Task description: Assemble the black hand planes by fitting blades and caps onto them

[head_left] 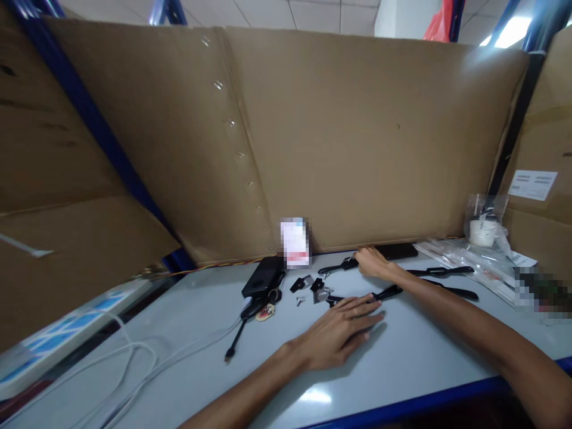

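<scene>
My left hand [342, 332] lies nearly flat, palm down, fingers stretched and spread, on the table [402, 369]. Its fingertips reach a slim black strap-like piece [388, 292], partly covered by the hand. Farther back, my right hand [373, 263] is closed, fingers curled down at another slim black strap-like piece [337, 268]; the fingertips are partly hidden. Left of the hands are small black-and-metal parts [320, 291] and a small silvery screw-like part [300, 301]. Two more slim black pieces, one farther back [442, 271] and one nearer [458, 292], lie right of my right hand.
A black box-shaped device [263, 277] with a short cable sits left, near white cables [152, 360] and a power strip [75, 333]. Behind stands a cardboard wall [357, 137]. A dark flat object [397, 251] and clear plastic bags [473, 265] lie at the back right.
</scene>
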The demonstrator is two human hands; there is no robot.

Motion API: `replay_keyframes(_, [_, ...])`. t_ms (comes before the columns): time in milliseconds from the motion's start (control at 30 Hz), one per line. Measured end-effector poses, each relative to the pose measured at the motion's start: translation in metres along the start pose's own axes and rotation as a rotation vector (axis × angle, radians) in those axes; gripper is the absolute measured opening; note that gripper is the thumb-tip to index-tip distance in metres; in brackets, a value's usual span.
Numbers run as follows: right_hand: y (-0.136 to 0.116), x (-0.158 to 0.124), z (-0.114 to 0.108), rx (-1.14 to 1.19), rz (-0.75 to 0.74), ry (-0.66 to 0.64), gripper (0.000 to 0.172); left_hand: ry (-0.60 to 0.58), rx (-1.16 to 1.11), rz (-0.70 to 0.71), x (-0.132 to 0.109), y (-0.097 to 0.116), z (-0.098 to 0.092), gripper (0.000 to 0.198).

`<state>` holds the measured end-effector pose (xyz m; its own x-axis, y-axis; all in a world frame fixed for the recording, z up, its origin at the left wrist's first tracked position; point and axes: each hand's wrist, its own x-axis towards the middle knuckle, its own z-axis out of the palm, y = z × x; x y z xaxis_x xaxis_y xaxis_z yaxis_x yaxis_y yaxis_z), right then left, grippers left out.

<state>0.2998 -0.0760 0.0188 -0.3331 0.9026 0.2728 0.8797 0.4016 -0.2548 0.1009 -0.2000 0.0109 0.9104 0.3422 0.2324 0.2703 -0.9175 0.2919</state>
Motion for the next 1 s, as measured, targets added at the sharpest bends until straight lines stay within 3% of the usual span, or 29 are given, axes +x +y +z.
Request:
replay_keyframes(133, [0.002, 0.010, 0.004, 0.009, 0.094, -0.077, 0.014, -0.046, -0.019, -0.023, 0.002, 0.001, 0.002, 0.048])
replay_keyframes(233, [0.008, 0.008, 0.000, 0.065, 0.163, -0.059, 0.013, -0.060, -0.018, -0.052, 0.003, -0.001, 0.002, 0.059])
replay_keyframes(367, [0.017, -0.003, -0.018, 0.192, 0.220, 0.038, 0.006, -0.079, 0.018, -0.108, 0.001, -0.008, 0.001, 0.064])
replay_keyframes(467, [0.023, -0.020, -0.034, 0.321, 0.177, 0.052, 0.003, -0.038, 0.060, -0.178, -0.003, -0.020, 0.005, 0.061])
replay_keyframes(633, [0.036, -0.064, -0.049, 0.516, 0.056, -0.130, 0.012, 0.076, 0.138, -0.261, -0.011, -0.049, 0.012, 0.055])
replay_keyframes(800, [0.047, -0.096, -0.053, 0.555, -0.033, -0.499, 0.008, 0.091, 0.200, -0.327, -0.018, -0.073, 0.011, 0.052])
replay_keyframes(867, [0.046, -0.100, -0.054, 0.533, -0.028, -0.529, 0.010, 0.102, 0.203, -0.338, -0.020, -0.080, 0.009, 0.053])
replay_keyframes(1000, [0.031, -0.101, -0.050, 0.479, -0.057, -0.430, 0.014, 0.183, 0.189, -0.349, -0.020, -0.081, 0.007, 0.049])
